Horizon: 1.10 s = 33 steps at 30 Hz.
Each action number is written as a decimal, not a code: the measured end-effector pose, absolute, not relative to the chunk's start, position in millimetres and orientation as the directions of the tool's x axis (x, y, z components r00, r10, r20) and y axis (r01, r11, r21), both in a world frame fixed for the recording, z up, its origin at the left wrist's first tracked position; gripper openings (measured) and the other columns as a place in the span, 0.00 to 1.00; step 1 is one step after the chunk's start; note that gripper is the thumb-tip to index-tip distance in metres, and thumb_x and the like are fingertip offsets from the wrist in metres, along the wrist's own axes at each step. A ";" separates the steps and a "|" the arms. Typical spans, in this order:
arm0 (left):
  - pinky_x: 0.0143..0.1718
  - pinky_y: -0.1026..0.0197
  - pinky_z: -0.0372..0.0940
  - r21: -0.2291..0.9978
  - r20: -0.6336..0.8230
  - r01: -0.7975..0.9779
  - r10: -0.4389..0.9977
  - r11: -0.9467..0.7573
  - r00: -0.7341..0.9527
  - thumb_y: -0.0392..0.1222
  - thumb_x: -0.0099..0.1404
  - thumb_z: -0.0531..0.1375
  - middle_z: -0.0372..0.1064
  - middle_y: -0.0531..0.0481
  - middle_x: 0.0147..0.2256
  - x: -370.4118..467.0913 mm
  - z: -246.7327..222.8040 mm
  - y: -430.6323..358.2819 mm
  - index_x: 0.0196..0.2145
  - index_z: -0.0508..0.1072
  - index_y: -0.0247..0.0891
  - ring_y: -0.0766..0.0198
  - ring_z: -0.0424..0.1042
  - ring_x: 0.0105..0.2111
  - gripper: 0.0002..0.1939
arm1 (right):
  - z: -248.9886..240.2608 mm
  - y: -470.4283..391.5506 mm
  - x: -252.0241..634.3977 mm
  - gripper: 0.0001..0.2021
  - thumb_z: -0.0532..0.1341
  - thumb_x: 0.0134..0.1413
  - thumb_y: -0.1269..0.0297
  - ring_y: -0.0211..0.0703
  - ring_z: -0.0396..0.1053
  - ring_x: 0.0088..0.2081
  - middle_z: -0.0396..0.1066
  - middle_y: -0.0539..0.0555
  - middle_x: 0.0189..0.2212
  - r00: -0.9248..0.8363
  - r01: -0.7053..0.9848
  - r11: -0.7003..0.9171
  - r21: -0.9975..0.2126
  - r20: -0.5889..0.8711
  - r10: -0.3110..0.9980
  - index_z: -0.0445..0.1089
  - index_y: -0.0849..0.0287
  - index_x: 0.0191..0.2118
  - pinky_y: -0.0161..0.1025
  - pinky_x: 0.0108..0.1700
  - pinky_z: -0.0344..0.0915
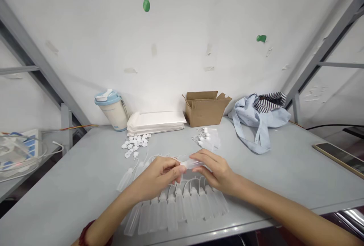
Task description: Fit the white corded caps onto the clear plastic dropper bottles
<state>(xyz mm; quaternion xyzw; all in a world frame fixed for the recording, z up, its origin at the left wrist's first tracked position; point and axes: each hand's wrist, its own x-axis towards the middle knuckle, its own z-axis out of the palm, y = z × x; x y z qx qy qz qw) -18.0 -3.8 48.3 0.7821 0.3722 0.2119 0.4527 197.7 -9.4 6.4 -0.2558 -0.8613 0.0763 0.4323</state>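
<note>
Between my two hands lies a small translucent plastic bottle (191,163), held sideways above the table. My left hand (157,175) pinches its white cap end, while the fingers of my right hand (217,171) close around the bottle's body. Below my hands, several similar bottles (187,205) with thin white cords at their necks lie side by side in a row. More of them, such as the bottle (125,179) at the left, are partly covered by my left hand and forearm. A pile of small white caps (136,142) sits beyond my left hand.
Another cluster of bottles (209,137) lies in front of an open cardboard box (207,114). Along the wall stand a tumbler (113,111), a stack of white packets (156,122) and a light blue cloth bag (263,124). A phone (341,156) rests at the right.
</note>
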 end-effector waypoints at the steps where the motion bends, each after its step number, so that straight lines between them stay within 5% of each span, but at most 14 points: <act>1: 0.29 0.66 0.60 0.882 -0.030 0.378 0.766 -0.283 0.643 0.49 0.68 0.50 0.65 0.53 0.24 -18.0 49.0 -4.0 0.24 0.69 0.35 0.67 0.64 0.25 0.21 | 6.0 -8.9 197.8 0.11 0.51 0.65 0.67 0.43 0.66 0.34 0.69 0.59 0.35 -0.503 0.386 0.863 -0.327 0.709 0.494 0.61 0.60 0.51 0.39 0.34 0.66; 4: 0.26 0.67 0.58 0.873 -0.058 0.403 0.760 -0.277 0.648 0.48 0.69 0.49 0.64 0.54 0.22 -17.5 51.1 -5.9 0.23 0.68 0.35 0.68 0.63 0.22 0.21 | 8.3 -10.6 197.4 0.12 0.51 0.66 0.63 0.42 0.65 0.31 0.68 0.58 0.32 -0.539 0.409 0.856 -0.316 0.673 0.506 0.64 0.62 0.49 0.37 0.31 0.65; 8: 0.23 0.67 0.54 0.784 0.013 0.449 0.734 -0.429 0.679 0.46 0.70 0.48 0.61 0.55 0.18 -17.4 48.4 -11.1 0.20 0.64 0.36 0.69 0.59 0.19 0.22 | 17.5 -17.1 196.8 0.15 0.51 0.65 0.57 0.39 0.64 0.28 0.69 0.55 0.28 -0.552 0.366 0.757 -0.541 0.529 0.645 0.68 0.62 0.41 0.35 0.31 0.62; 14: 0.25 0.63 0.50 0.441 0.329 0.470 0.625 -0.764 0.708 0.40 0.71 0.46 0.58 0.53 0.23 -18.3 25.5 -13.8 0.26 0.62 0.37 0.66 0.55 0.23 0.15 | 21.3 -13.4 199.9 0.17 0.56 0.60 0.52 0.33 0.58 0.18 0.59 0.46 0.16 -0.486 0.307 0.314 -0.898 0.136 0.863 0.71 0.63 0.33 0.30 0.20 0.54; 16: 0.26 0.63 0.51 0.426 0.326 0.477 0.623 -0.768 0.711 0.40 0.71 0.46 0.58 0.53 0.25 -18.9 25.5 -14.1 0.29 0.62 0.38 0.66 0.56 0.24 0.13 | 20.3 -11.8 200.2 0.18 0.57 0.59 0.51 0.32 0.56 0.16 0.57 0.44 0.15 -0.498 0.248 0.177 -0.952 0.031 0.867 0.71 0.63 0.34 0.30 0.19 0.53; 18: 0.26 0.64 0.53 0.513 0.229 0.506 0.678 -0.694 0.698 0.43 0.71 0.47 0.58 0.54 0.24 -18.9 32.0 -14.9 0.29 0.63 0.38 0.66 0.57 0.24 0.14 | 21.3 -12.9 199.2 0.18 0.57 0.59 0.51 0.33 0.58 0.18 0.60 0.46 0.18 -0.505 0.206 0.197 -0.959 0.068 0.860 0.71 0.63 0.35 0.30 0.21 0.55; 21: 0.27 0.65 0.56 0.656 0.063 0.515 0.720 -0.552 0.691 0.46 0.72 0.44 0.59 0.55 0.24 -17.2 44.2 -16.2 0.26 0.62 0.38 0.67 0.60 0.24 0.18 | 26.1 -18.3 197.1 0.14 0.56 0.61 0.56 0.36 0.63 0.27 0.67 0.51 0.26 -0.500 0.249 0.476 -0.843 0.309 0.809 0.72 0.62 0.38 0.33 0.29 0.60; 25: 0.30 0.65 0.57 0.657 0.125 0.456 0.683 -0.600 0.719 0.42 0.73 0.42 0.59 0.55 0.24 -14.4 43.5 -16.8 0.23 0.59 0.38 0.67 0.62 0.25 0.21 | 30.1 -23.3 196.6 0.12 0.55 0.62 0.60 0.39 0.62 0.29 0.68 0.54 0.29 -0.509 0.315 0.675 -0.667 0.482 0.714 0.71 0.62 0.43 0.36 0.34 0.61; 30: 0.25 0.63 0.52 0.383 0.384 0.425 0.560 -0.820 0.734 0.38 0.72 0.45 0.57 0.55 0.22 -13.7 26.5 -16.0 0.26 0.61 0.38 0.67 0.55 0.22 0.17 | 28.3 -21.0 196.6 0.13 0.58 0.60 0.57 0.35 0.62 0.26 0.70 0.51 0.26 -0.465 0.190 0.422 -0.886 0.297 0.834 0.75 0.61 0.37 0.33 0.29 0.59; 33: 0.23 0.63 0.51 0.287 0.398 0.430 0.515 -0.856 0.759 0.37 0.72 0.45 0.58 0.54 0.22 -13.7 22.5 -14.7 0.27 0.63 0.37 0.67 0.55 0.21 0.16 | 24.0 -18.0 196.4 0.15 0.61 0.56 0.55 0.30 0.56 0.18 0.67 0.49 0.21 -0.438 0.120 0.210 -0.970 0.138 0.888 0.76 0.63 0.34 0.31 0.21 0.54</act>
